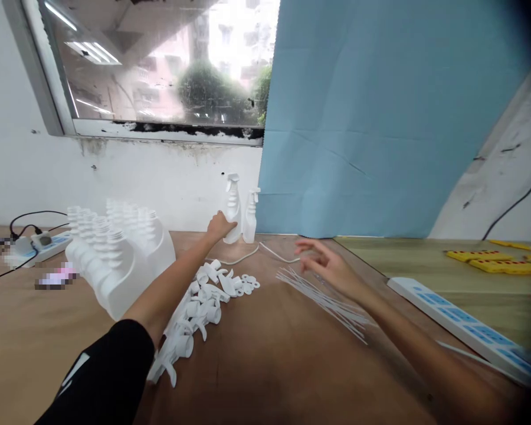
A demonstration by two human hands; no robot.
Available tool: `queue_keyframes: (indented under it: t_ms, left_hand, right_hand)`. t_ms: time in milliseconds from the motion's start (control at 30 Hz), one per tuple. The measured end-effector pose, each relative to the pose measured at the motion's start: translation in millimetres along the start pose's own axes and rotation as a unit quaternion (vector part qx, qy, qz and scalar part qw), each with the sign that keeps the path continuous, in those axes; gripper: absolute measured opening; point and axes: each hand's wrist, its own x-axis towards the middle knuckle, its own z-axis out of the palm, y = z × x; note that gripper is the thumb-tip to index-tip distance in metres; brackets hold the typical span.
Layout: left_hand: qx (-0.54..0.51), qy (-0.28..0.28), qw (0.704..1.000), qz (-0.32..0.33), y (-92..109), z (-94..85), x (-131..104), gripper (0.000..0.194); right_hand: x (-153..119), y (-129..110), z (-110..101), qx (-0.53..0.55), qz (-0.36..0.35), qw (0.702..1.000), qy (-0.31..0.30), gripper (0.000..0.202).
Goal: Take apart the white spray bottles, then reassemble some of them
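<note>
At the back of the table my left hand (pixel 222 226) is wrapped round the lower part of a white spray bottle (pixel 232 203) with a trigger head. A second spray bottle (pixel 250 217) stands upright just right of it. My right hand (pixel 325 265) hovers with fingers apart over a bundle of thin white tubes (pixel 325 302), and nothing shows in it. White trigger heads (pixel 203 307) lie in a pile between my arms, with small white rings (pixel 248 284) at its far end. White bottles without heads (pixel 119 254) stand in rows left of my left arm.
A white power strip (pixel 464 327) lies on the right, with yellow pieces (pixel 500 262) beyond it. Another power strip (pixel 48 251) with black cables is at the far left. A white wall, a window and a blue curtain (pixel 358 118) border the table's back.
</note>
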Motion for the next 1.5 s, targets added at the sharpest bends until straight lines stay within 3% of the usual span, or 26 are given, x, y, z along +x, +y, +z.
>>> queue_keyframes:
  t_ms: [167, 367, 533, 833, 1067, 1200, 1300, 1367, 1467, 1500]
  left_hand:
    - [0.008, 0.014, 0.997, -0.075, -4, 40.6, 25, 0.037]
    - [-0.005, 0.028, 0.993, -0.117, 3, 74.7, 37, 0.039]
    - [-0.036, 0.014, 0.99, -0.132, 11, 83.6, 41, 0.037]
    - [-0.093, 0.0, 0.98, -0.174, 19, 82.5, 43, 0.036]
    - [-0.177, -0.005, 0.971, -0.158, 25, 64.6, 25, 0.035]
    - [-0.207, -0.026, 0.972, -0.109, 36, 40.0, 8, 0.034]
    - [-0.226, -0.058, 0.972, -0.028, 47, 13.4, -21, 0.031]
    - [-0.231, -0.099, 0.967, 0.041, 49, -7.3, -52, 0.025]
    - [-0.195, -0.148, 0.959, 0.143, 34, -33.5, -106, 0.022]
    - [-0.117, -0.152, 0.952, 0.238, 25, -38.1, -121, 0.022]
  right_hand:
    - [-26, 25, 3, -0.098, 0.028, 0.992, -0.071, 0.029]
    - [-28, 14, -5, -0.156, 0.006, 0.982, -0.105, 0.025]
    - [-31, 5, -6, -0.189, -0.008, 0.974, -0.124, 0.025]
    - [-34, 6, -1, -0.228, -0.013, 0.957, -0.181, 0.025]
    - [-40, 24, 11, -0.208, 0.012, 0.955, -0.213, 0.023]
    - [-47, 46, 36, -0.205, -0.049, 0.956, -0.202, 0.017]
    - [-47, 60, 56, -0.225, -0.093, 0.956, -0.165, 0.013]
    - [-43, 65, 67, -0.233, -0.106, 0.956, -0.143, 0.012]
    - [-37, 64, 77, -0.242, -0.131, 0.953, -0.128, 0.014]
    - [-35, 62, 80, -0.244, -0.142, 0.951, -0.124, 0.018]
